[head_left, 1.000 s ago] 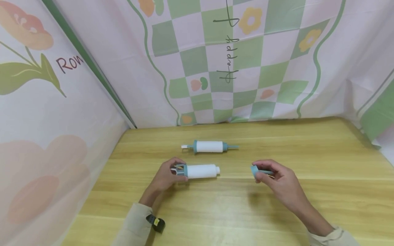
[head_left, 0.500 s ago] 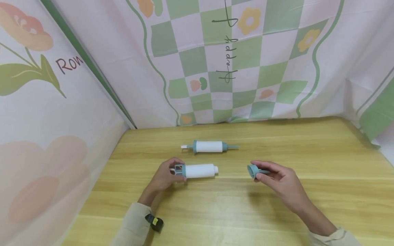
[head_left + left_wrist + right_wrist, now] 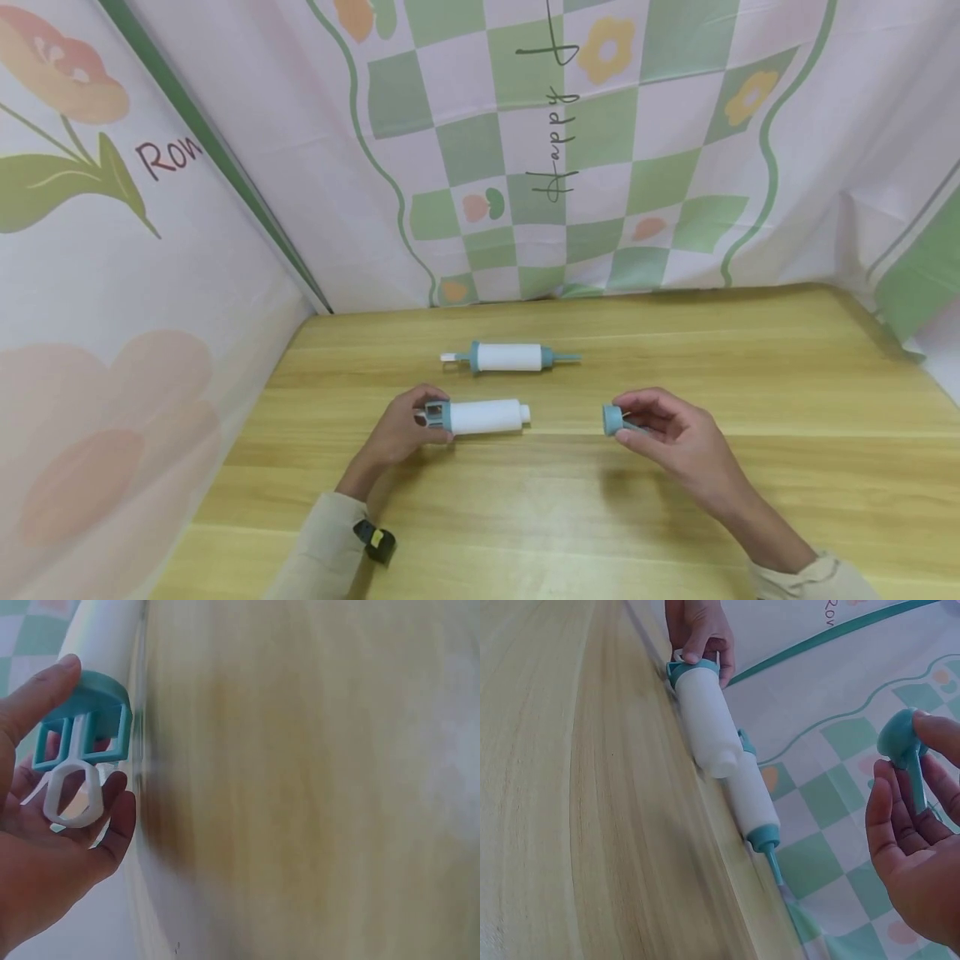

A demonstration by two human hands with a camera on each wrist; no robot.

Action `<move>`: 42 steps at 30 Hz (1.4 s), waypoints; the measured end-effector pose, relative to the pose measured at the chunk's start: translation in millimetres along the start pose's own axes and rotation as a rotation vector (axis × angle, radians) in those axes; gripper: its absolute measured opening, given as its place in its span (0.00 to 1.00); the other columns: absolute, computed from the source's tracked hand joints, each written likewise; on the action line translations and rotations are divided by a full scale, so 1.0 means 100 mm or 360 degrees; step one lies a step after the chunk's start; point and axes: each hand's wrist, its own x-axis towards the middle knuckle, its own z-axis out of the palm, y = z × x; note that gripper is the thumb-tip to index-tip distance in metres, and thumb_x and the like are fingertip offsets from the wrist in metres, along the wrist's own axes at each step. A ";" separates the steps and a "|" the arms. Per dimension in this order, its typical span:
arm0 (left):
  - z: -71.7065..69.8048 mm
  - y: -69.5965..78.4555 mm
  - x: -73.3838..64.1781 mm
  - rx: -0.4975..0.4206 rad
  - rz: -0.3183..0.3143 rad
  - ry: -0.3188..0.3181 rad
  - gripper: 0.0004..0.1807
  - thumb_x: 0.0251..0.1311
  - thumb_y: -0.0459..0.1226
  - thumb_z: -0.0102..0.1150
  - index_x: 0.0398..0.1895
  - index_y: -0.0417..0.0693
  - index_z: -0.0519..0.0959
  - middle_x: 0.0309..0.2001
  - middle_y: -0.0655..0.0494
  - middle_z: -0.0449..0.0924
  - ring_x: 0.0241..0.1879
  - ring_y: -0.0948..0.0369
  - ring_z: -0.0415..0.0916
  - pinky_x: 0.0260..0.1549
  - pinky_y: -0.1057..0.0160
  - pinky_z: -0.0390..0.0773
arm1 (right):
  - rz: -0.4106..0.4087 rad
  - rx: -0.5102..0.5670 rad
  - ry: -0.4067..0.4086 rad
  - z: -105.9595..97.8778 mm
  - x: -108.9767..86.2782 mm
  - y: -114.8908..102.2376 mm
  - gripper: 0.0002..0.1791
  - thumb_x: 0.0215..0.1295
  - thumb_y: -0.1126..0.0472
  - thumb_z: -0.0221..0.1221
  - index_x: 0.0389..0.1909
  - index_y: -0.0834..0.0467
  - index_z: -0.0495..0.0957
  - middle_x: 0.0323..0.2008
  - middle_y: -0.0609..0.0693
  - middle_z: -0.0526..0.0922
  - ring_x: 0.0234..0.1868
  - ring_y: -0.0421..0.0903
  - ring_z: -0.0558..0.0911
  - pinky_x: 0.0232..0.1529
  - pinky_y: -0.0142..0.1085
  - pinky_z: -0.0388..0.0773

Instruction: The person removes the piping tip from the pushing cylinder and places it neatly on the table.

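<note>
My left hand (image 3: 397,429) grips the teal collar end of a white syringe-like tube (image 3: 486,417), whose narrow white tip points right. The left wrist view shows a teal open frame (image 3: 120,739) and a white pull ring (image 3: 75,822) at that end, with the thumb on the collar. To the right, apart from the tube, my right hand (image 3: 686,437) pinches a teal nozzle cap (image 3: 612,419). Its wide end faces the tube, and its thin spout (image 3: 916,780) runs back toward the palm in the right wrist view.
Behind the held tube, a second syringe-like tube (image 3: 510,357) with teal ends, a thin teal nozzle and a white end piece lies on the wooden table (image 3: 525,517). Patterned curtains (image 3: 532,167) hang along the table's back and left edges. A black band (image 3: 378,543) circles the left sleeve.
The nozzle cap has turned in my right fingers and shifted slightly left, now showing its side instead of its open mouth. My left hand and the tube have moved slightly left.
</note>
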 end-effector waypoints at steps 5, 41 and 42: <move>0.01 -0.01 0.00 0.0010 -0.0010 0.0002 0.26 0.49 0.30 0.76 0.52 0.46 0.78 0.48 0.53 0.79 0.47 0.54 0.75 0.50 0.50 0.76 | -0.0014 -0.0020 -0.0005 0.00 0.01 0.01 0.16 0.62 0.76 0.64 0.51 0.71 0.76 0.44 0.54 0.83 0.41 0.44 0.83 0.43 0.31 0.81; 0.16 0.47 -0.05 0.0157 0.0300 0.0190 0.35 0.55 0.34 0.73 0.67 0.45 0.71 0.66 0.46 0.71 0.65 0.48 0.67 0.61 0.44 0.69 | -0.0068 0.0023 -0.0022 0.00 -0.01 0.01 0.15 0.62 0.73 0.66 0.49 0.70 0.77 0.42 0.56 0.84 0.40 0.48 0.84 0.41 0.33 0.82; 0.18 0.50 -0.05 0.0154 0.0316 0.0185 0.34 0.55 0.33 0.73 0.66 0.45 0.72 0.64 0.45 0.73 0.64 0.49 0.69 0.60 0.44 0.70 | -0.0064 0.0023 -0.0024 0.00 -0.01 0.00 0.15 0.62 0.73 0.66 0.49 0.70 0.77 0.42 0.56 0.84 0.40 0.48 0.84 0.41 0.34 0.82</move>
